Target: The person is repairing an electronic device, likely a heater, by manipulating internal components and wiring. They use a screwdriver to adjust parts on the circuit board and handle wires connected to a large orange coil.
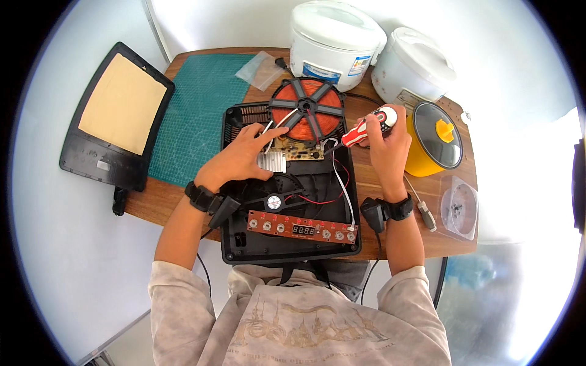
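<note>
An opened induction cooker base (244,249), a black plastic shell, lies in front of me. My right hand (390,143) grips a red-and-white screwdriver (355,134), its shaft slanting down to the right end of the circuit board (308,150). My left hand (238,155) has its fingers spread around the silver heat sink (273,161), the fingertips by the lower rim of the copper coil (306,110). Nearer to me are a fan (274,201) and a red-brown control board (303,229) with a small display. White and red wires run between the parts.
To the left, a black cover panel (122,110) with a beige sheet lies partly over a green cutting mat (198,116). Two white rice cookers (336,46) stand at the back. On the right are a yellow pot (421,143), another screwdriver (426,213) and a clear tray of screws (459,208).
</note>
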`<state>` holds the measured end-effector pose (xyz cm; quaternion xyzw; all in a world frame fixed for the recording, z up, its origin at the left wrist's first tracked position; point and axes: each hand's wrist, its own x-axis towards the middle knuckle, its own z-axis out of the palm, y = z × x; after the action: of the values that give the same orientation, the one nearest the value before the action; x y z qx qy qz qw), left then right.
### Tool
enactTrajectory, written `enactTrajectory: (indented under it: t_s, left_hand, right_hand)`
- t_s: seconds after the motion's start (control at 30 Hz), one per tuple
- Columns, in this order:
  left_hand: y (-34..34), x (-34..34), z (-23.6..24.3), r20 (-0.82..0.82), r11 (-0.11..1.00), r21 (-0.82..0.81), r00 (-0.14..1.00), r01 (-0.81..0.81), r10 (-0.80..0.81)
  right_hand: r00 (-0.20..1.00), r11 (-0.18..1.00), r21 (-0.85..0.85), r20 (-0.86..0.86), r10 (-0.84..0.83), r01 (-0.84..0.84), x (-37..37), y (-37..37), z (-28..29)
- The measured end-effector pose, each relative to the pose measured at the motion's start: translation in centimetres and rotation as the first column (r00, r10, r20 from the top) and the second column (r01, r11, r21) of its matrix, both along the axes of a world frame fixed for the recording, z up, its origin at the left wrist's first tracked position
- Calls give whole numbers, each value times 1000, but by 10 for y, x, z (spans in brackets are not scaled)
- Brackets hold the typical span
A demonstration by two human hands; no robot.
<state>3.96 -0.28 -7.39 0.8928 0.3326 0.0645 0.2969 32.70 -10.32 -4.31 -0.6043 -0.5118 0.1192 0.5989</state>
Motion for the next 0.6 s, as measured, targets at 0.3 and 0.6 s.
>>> enactTrajectory:
  t_s: [0.3, 0.6]
  left_hand:
    - [0, 0, 0, 6, 1000, 5, 1000, 5, -5]
    - [-1, 1, 1, -7, 1000, 6, 1000, -4, 4]
  right_hand:
    - [999, 1000, -31, -39, -4, 3, 9, 4, -3]
    - [995, 999, -31, -100, 12, -15, 11, 5, -5]
